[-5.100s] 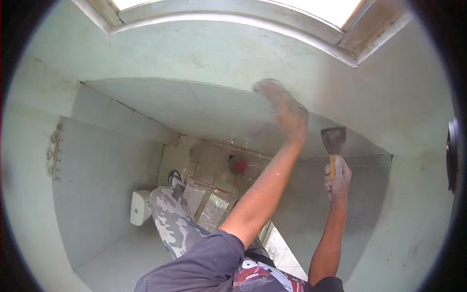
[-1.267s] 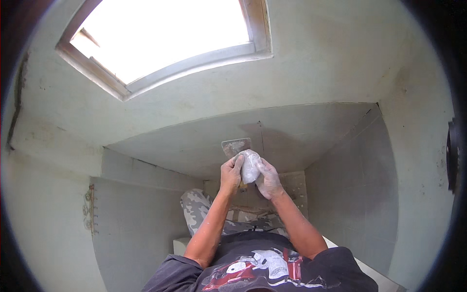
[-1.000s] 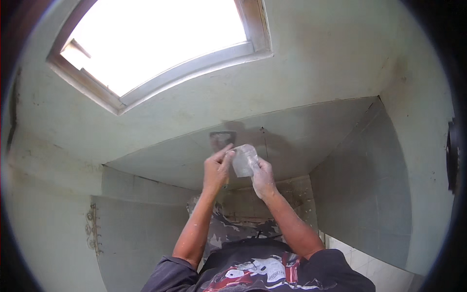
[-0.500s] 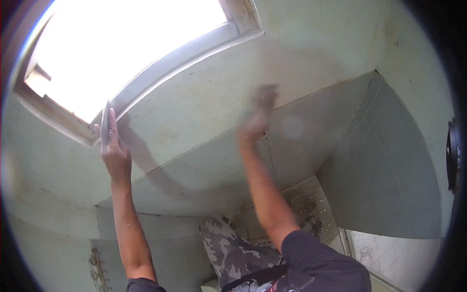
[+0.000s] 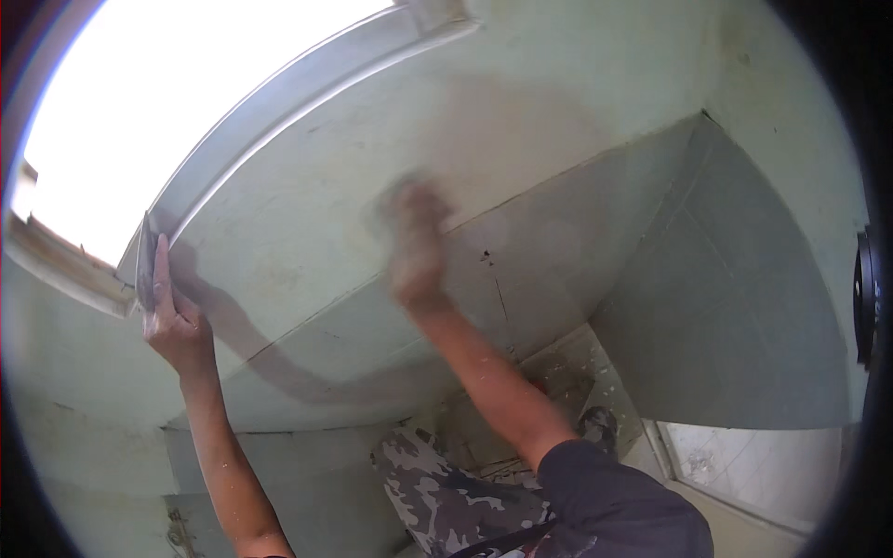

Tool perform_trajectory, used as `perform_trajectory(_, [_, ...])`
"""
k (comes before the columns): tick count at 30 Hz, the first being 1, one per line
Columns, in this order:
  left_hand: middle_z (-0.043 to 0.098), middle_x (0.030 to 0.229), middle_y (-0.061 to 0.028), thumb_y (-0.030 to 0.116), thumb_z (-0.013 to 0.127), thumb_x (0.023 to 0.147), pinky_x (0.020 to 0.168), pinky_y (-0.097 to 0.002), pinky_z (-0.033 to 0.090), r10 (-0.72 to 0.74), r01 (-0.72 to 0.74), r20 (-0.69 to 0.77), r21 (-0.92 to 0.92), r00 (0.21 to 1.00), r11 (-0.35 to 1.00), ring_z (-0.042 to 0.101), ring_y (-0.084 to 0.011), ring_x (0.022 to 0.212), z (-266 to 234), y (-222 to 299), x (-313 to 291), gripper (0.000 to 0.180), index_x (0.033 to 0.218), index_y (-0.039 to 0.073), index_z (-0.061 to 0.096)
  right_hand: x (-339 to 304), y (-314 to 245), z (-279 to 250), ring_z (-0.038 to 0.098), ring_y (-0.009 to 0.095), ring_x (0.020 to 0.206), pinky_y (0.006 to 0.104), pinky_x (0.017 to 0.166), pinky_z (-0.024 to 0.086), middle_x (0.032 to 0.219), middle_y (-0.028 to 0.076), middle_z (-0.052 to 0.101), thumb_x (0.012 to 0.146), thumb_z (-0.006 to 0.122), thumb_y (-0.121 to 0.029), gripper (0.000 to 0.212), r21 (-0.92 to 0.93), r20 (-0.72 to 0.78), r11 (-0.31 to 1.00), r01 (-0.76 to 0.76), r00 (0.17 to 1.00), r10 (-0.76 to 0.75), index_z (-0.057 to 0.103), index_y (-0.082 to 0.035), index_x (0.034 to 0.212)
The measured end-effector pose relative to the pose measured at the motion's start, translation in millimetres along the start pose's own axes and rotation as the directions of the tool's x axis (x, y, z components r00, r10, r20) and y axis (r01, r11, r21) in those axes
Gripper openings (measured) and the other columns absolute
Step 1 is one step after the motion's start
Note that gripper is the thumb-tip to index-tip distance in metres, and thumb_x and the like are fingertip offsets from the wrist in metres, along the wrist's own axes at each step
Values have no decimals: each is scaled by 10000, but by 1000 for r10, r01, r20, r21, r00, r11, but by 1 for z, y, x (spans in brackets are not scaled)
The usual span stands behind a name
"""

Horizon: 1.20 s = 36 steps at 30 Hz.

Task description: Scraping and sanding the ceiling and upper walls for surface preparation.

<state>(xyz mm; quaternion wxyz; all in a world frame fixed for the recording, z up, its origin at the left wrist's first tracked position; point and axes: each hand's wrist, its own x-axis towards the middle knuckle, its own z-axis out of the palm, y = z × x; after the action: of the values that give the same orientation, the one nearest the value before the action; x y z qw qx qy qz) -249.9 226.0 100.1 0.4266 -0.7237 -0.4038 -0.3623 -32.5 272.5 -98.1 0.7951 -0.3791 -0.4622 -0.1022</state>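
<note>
My left hand (image 5: 177,325) is raised at the lower corner of the window frame (image 5: 279,107). It is closed on a thin flat grey plate (image 5: 146,265), seen nearly edge-on, with the index finger stretched along it. My right hand (image 5: 419,256) is over the pale green wall (image 5: 307,195), just above the line where the grey-green lower band begins. Motion smears it, and at its fingers is a dark grey thing (image 5: 433,191) whose kind I cannot make out. Whether that thing touches the wall does not show clearly.
Below the pale wall runs a grey-green tiled band (image 5: 558,242) with a small dark hole (image 5: 486,256). A room corner rises at the right. My legs in camouflage trousers (image 5: 437,493) are below. White tiles (image 5: 744,470) lie at the lower right.
My right hand has swept left along the wall with the dark thing. The view has shifted, so the window and my left hand appear farther left and lower.
</note>
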Motion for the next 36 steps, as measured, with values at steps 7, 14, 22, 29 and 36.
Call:
perform_trajectory(7, [569,1276,-173,-78,424,903,958,-381,454,168,-164,157,-42,973,986,587,-327,1089,-63,6,-11,458,1332,64,496,36,55,-77,384,341,1347,468,1071,383,1380,173,492,880,481,-80,394,-394,269,878,271,948,-172,586,-32,1257])
perform_trajectory(14, [376,1387,-226,23,438,932,1011,-411,369,-255,731,870,-160,421,663,468,-330,1205,-115,59,-142,706,1517,130,58,-2,-14,-23,427,335,1316,462,1100,341,1410,138,469,861,488,-66,483,-64,298,991,120,950,-96,501,-38,1343])
perform_trajectory(22, [574,1028,-111,56,447,939,556,-251,438,-492,999,870,36,-29,5,533,-115,692,-221,45,-259,446,1371,57,336,85,60,-54,479,315,1265,422,1096,344,1339,172,524,858,456,-18,412,-247,67,953,173,985,-162,544,0,1261])
perform_trajectory(29, [554,826,-45,98,426,953,524,-269,443,-590,960,807,-170,5,-224,521,-111,626,-183,45,-209,246,1196,59,445,10,-34,0,452,295,1303,414,1100,346,1378,151,497,894,473,-67,401,-29,385,957,287,887,-254,530,-3,1286])
perform_trajectory(36, [550,817,-44,116,429,960,525,-256,478,-588,970,789,-240,176,-32,561,-110,654,-216,64,-187,211,1158,49,457,102,26,-59,479,320,1271,421,1085,366,1341,187,517,819,523,13,486,-357,141,903,238,970,-199,507,28,1305])
